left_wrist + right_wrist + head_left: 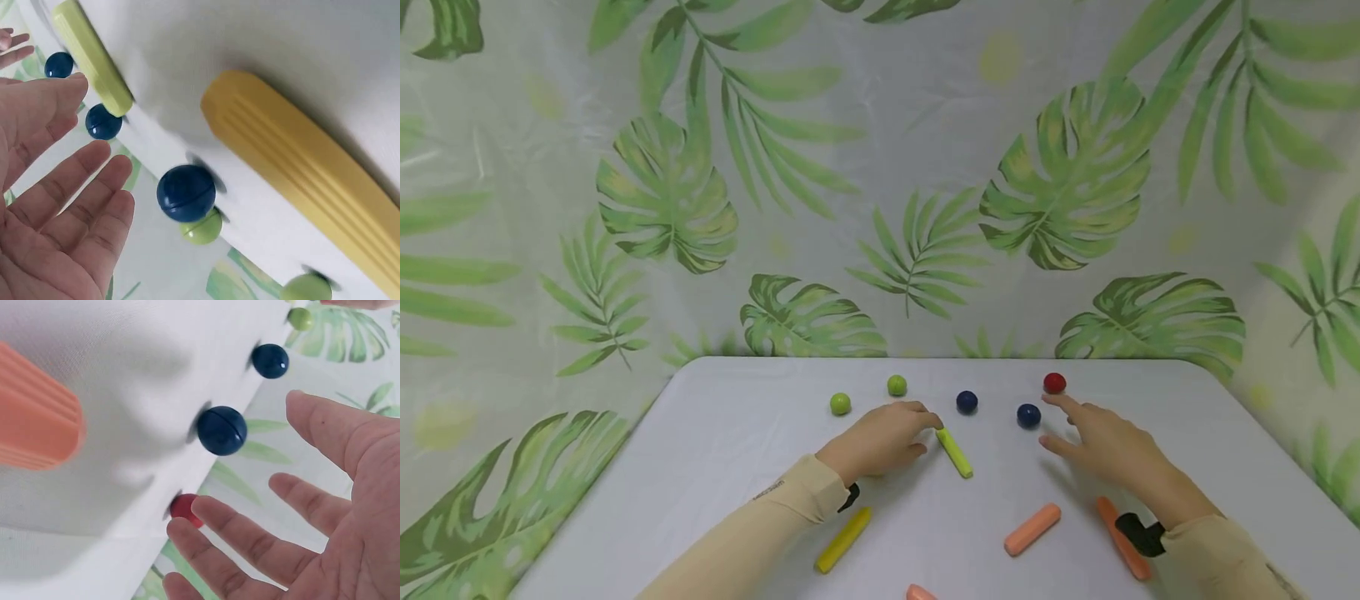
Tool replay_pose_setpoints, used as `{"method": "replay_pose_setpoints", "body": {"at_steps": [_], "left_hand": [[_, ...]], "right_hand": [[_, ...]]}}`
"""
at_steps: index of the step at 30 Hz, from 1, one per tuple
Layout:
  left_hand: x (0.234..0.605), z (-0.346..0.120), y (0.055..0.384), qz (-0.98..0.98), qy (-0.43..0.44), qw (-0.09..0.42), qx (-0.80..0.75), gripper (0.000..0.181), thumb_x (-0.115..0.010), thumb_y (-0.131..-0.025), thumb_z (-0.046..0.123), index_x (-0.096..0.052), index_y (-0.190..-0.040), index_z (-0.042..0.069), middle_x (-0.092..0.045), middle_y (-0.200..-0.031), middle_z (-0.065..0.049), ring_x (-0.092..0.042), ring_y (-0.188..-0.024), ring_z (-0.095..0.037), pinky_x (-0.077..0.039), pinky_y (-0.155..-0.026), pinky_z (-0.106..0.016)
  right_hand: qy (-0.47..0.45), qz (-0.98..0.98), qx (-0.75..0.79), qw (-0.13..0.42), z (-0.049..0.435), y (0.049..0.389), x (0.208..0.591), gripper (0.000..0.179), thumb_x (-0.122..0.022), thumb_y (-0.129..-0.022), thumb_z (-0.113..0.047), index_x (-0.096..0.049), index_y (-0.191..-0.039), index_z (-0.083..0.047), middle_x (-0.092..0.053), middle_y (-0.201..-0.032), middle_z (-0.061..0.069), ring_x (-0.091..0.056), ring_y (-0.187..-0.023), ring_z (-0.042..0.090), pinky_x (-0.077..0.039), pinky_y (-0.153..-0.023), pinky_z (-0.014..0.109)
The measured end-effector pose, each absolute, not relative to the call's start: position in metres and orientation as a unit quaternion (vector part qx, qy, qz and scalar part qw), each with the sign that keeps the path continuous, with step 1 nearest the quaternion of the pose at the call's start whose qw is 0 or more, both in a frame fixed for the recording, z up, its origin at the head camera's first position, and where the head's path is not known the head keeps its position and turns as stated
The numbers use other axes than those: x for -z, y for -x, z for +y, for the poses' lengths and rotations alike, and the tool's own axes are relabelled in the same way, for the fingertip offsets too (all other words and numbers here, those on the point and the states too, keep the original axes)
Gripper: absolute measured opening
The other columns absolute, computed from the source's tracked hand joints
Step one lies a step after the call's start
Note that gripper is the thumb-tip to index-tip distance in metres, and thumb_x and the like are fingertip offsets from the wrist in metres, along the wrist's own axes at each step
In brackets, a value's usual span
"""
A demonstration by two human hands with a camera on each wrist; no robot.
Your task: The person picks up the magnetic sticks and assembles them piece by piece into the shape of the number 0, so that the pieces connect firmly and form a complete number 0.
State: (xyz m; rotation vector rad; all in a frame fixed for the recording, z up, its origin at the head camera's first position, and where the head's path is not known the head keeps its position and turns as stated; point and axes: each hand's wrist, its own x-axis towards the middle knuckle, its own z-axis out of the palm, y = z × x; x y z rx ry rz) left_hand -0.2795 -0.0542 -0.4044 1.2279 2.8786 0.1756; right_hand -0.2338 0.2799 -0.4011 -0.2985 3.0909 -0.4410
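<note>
My left hand (pixel 883 437) hovers over the table with fingers loosely extended, holding nothing. Just right of its fingertips lies a lime-yellow ridged stick (pixel 954 452); a darker yellow ridged stick (pixel 843 540) is below the wrist. In the left wrist view a dark blue ball (pixel 186 192) appears beyond the left fingers; the head view hides it behind the hand. Spread and empty, my right hand (pixel 1108 442) is near a red ball (pixel 1055 383) and a blue ball (pixel 1028 416). Whether a fingertip touches the red ball, I cannot tell.
Two green balls (pixel 840 403) and another blue ball (pixel 967 402) stand toward the table's back edge. Salmon-orange sticks (pixel 1033 530) lie near the front, one partly under the right wrist. A leaf-patterned curtain (pixel 917 167) hangs behind the white table (pixel 700 467).
</note>
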Motion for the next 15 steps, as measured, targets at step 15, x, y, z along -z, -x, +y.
{"method": "replay_pose_setpoints", "body": {"at_steps": [15], "left_hand": [[0.415,-0.028,0.292,0.904,-0.427,-0.018,-0.021,0.04,-0.078,-0.096,0.004,-0.077,-0.131,0.021,-0.075,-0.133,0.005,-0.07,-0.124,-0.014,-0.056,-0.103,-0.025]], "right_hand": [[0.106,0.984,0.14,0.028,0.274,0.261,0.409,0.069,-0.077,-0.099,-0.036,-0.052,-0.155,-0.005,-0.074,-0.121,0.028,-0.072,-0.109,0.044,-0.06,-0.079,0.064]]}}
